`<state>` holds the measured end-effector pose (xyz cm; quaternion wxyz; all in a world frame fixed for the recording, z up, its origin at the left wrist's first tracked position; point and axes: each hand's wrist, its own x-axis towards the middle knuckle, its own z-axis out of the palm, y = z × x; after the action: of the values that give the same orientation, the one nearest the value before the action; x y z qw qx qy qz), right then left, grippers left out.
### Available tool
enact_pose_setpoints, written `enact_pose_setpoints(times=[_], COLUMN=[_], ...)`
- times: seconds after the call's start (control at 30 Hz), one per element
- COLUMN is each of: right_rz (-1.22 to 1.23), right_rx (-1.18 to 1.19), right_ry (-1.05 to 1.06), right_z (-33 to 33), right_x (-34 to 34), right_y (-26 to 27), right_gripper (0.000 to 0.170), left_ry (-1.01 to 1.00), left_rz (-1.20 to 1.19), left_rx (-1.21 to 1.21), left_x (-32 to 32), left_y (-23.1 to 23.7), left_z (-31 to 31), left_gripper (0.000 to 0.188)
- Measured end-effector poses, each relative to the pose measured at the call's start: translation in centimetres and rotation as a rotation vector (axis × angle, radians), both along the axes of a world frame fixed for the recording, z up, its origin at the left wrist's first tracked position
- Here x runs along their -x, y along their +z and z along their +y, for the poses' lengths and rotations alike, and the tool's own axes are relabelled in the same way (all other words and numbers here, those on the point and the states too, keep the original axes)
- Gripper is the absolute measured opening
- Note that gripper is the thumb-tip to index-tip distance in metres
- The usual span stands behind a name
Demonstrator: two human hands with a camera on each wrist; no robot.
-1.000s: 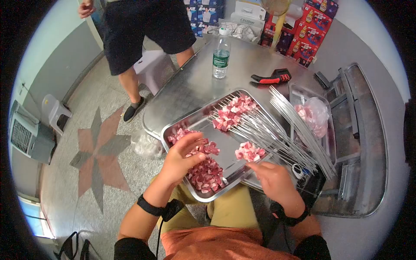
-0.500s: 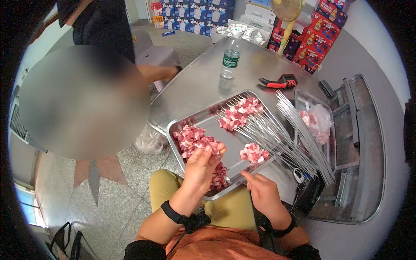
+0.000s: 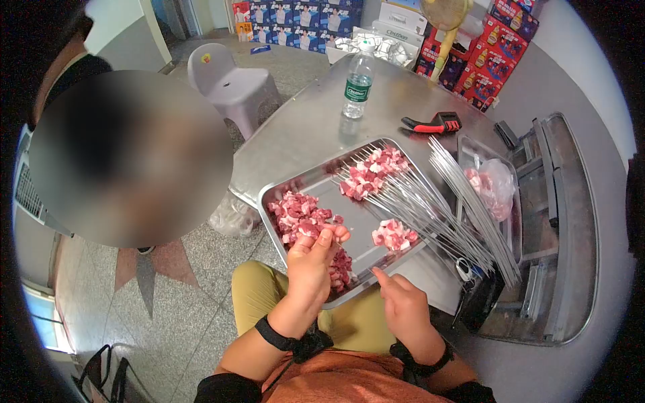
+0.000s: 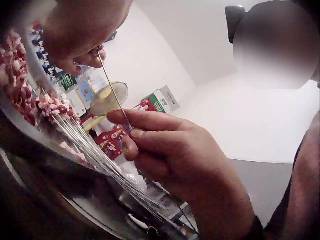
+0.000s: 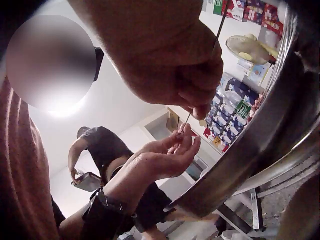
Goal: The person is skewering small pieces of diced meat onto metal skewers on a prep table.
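A metal skewer (image 4: pixel 114 90) is spanning the gap between the two hands. In the left wrist view its long axis is running diagonally, its upper end meeting the left hand's fingertips at the upper left and its lower end reaching the right hand near the middle of the frame. In the right wrist view it is slanting from the upper right edge down and left, past the right hand, its tip pointing at the left hand. The right hand (image 3: pixel 406 305) is gripping the skewer, thumb against fingers; the left hand (image 3: pixel 310 267) is pinching what seems to be a small piece of meat (image 3: pixel 308 230) at the tip, though the fingers are largely hiding it.

In the head view both hands are working at the near edge of a metal tray (image 3: pixel 356 250). A heap of diced meat (image 3: pixel 292 209) is lying along its left side, and a paler meat heap (image 3: pixel 394 235) is sitting toward its right. Loaded skewers (image 3: pixel 373 173) are pointing their meat ends to the upper left, rods running to the lower right. Beside them, a skewer bundle (image 3: pixel 470 201) is lying along a similar diagonal. A water bottle (image 3: pixel 358 87) is standing upright on the tabletop (image 3: pixel 295 148), upper centre.
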<state>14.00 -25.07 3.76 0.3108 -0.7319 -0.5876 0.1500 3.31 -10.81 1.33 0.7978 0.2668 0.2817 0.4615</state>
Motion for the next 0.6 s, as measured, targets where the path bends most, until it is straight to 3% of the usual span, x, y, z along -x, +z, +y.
enact_pose_setpoints(times=[0.23, 0.3, 0.6], right_rz=[0.110, 0.156, 0.264], right_rx=[-0.028, -0.024, -0.004], right_ry=[-0.001, 0.002, 0.058], right_z=[0.5, 0.5, 0.8], right_x=[-0.2, -0.5, -0.8], right_y=[-0.4, -0.8, -1.7], right_gripper=[0.041, 0.040, 0.034], left_ry=[-0.080, -0.214, -0.237], left_rz=[0.016, 0.008, 0.108], left_rx=[0.158, 0.181, 0.068], left_x=[0.2, 0.7, 0.5], left_y=[0.0, 0.5, -0.8], left_z=[0.1, 0.4, 0.1], left_gripper=[0.018, 0.022, 0.025])
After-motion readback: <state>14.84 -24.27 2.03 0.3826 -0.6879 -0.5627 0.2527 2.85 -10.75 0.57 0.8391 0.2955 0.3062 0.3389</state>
